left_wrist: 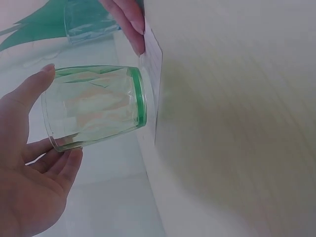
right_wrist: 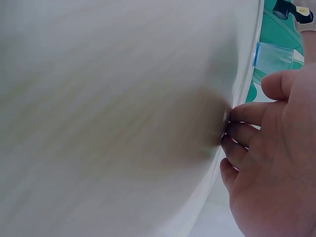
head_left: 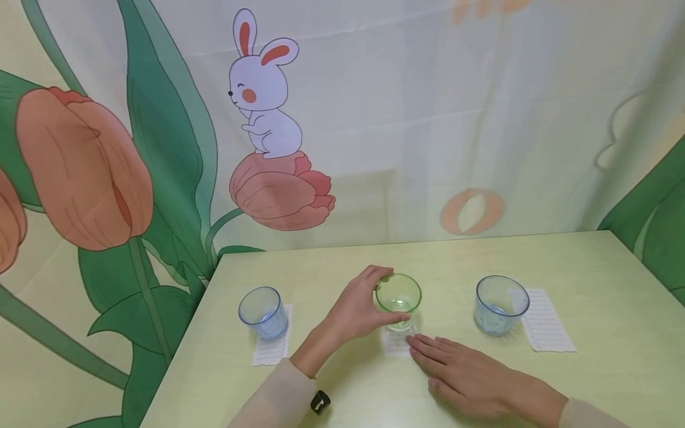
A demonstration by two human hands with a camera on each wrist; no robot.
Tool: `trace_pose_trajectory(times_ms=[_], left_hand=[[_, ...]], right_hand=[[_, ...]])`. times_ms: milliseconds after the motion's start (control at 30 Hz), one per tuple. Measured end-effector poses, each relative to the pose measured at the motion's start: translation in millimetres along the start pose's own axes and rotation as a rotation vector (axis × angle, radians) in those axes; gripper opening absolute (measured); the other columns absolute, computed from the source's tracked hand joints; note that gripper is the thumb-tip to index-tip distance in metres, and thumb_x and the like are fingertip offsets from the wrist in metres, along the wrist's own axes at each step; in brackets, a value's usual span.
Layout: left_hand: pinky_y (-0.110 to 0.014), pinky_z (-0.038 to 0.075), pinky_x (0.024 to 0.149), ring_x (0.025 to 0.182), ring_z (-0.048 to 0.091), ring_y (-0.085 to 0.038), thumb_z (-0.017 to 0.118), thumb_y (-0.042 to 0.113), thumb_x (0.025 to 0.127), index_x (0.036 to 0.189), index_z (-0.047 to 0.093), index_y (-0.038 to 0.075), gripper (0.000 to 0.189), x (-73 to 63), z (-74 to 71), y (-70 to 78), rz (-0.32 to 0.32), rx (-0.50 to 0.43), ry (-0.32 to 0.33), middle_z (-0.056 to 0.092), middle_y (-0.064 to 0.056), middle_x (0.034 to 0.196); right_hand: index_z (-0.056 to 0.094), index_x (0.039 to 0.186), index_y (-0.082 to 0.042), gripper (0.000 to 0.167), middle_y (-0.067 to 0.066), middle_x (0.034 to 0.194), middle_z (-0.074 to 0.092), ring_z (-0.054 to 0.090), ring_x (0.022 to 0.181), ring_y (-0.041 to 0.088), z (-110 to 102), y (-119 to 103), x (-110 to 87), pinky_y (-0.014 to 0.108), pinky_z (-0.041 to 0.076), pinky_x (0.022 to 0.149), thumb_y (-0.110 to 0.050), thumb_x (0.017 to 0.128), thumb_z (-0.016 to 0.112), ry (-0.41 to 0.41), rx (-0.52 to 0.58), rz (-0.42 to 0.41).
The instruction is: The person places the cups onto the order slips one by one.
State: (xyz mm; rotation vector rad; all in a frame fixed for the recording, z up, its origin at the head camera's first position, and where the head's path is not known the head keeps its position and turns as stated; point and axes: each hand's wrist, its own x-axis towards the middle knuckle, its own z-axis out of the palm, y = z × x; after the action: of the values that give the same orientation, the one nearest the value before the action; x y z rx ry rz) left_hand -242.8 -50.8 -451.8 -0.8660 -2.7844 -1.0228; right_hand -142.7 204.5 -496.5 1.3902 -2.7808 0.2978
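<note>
The green glass cup [head_left: 398, 297], smooth, round and see-through, was found at the middle of the worktop [head_left: 605, 279], standing on a small lined paper slip [head_left: 396, 343]. It was held in the grip of the left hand [head_left: 357, 309], thumb and fingers curled round its wall. The right hand [head_left: 464, 374] was laid flat, its fingers straight and nothing held, with the fingertips [head_left: 414, 340] pressed on the slip just beside the cup's foot.

No brand, label or readable writing was seen; only faint ruled lines were shown on the slips.

A blue-tinted clear cup [head_left: 263, 312] was stood to the left on a second lined slip [head_left: 272, 349], and another blue cup [head_left: 499, 304] to the right, with a third slip [head_left: 544, 321] beside it. The worktop was of pale yellow-green wood-grain laminate. A cloth backdrop [head_left: 481, 119], printed with a white rabbit [head_left: 262, 89] and orange tulips, was hung behind.

The ribbed facets of the green cup's wall were shown only in the left wrist view. In the right wrist view, blurred worktop and the bent fingers were mostly seen.
</note>
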Motion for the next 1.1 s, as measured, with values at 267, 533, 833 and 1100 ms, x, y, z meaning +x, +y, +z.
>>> trace_pose_trajectory(times_ms=[267, 533, 833, 1100], left_hand=[[-0.035, 0.054, 0.102, 0.126, 0.063, -0.022, 0.094, 0.049, 0.079, 0.151, 0.055, 0.015, 0.088, -2.4, 1.5, -2.4, -0.01, 0.009, 0.002, 0.06, 0.002, 0.143], [-0.035, 0.053, 0.104, 0.127, 0.061, -0.018, 0.093, 0.05, 0.08, 0.151, 0.055, 0.013, 0.088, -2.9, 0.7, -3.2, -0.025, 0.02, -0.006, 0.06, 0.001, 0.143], [-0.035, 0.054, 0.104, 0.125, 0.062, -0.021, 0.094, 0.048, 0.08, 0.151, 0.055, 0.012, 0.089, -3.1, -3.0, -1.5, -0.041, 0.009, -0.034, 0.06, -0.001, 0.142], [-0.032, 0.054, 0.097, 0.116, 0.064, -0.022, 0.094, 0.048, 0.08, 0.151, 0.056, 0.012, 0.088, -3.1, -2.6, -3.1, -0.04, 0.02, -0.045, 0.06, 0.003, 0.137]], right_hand=[[0.046, 0.159, -0.003, 0.052, 0.011, 0.169, 0.038, 0.04, 0.153, 0.03, -1.2, -0.7, 0.5, 0.051, 0.042, 0.117, -0.03, 0.115, 0.042, -0.004, 0.001, -0.001], [0.045, 0.16, -0.003, 0.053, 0.01, 0.17, 0.036, 0.039, 0.154, 0.029, -0.1, -0.6, 0.5, 0.052, 0.041, 0.118, -0.031, 0.115, 0.041, -0.014, 0.014, 0.007], [0.044, 0.161, -0.004, 0.053, 0.009, 0.17, 0.035, 0.038, 0.154, 0.029, 0.9, -1.2, -0.1, 0.052, 0.041, 0.119, -0.031, 0.115, 0.041, -0.02, 0.019, 0.012], [0.046, 0.159, -0.002, 0.052, 0.012, 0.169, 0.038, 0.041, 0.152, 0.031, 1.8, -3.1, -0.4, 0.052, 0.043, 0.116, -0.03, 0.115, 0.044, -0.001, -0.026, -0.017]])
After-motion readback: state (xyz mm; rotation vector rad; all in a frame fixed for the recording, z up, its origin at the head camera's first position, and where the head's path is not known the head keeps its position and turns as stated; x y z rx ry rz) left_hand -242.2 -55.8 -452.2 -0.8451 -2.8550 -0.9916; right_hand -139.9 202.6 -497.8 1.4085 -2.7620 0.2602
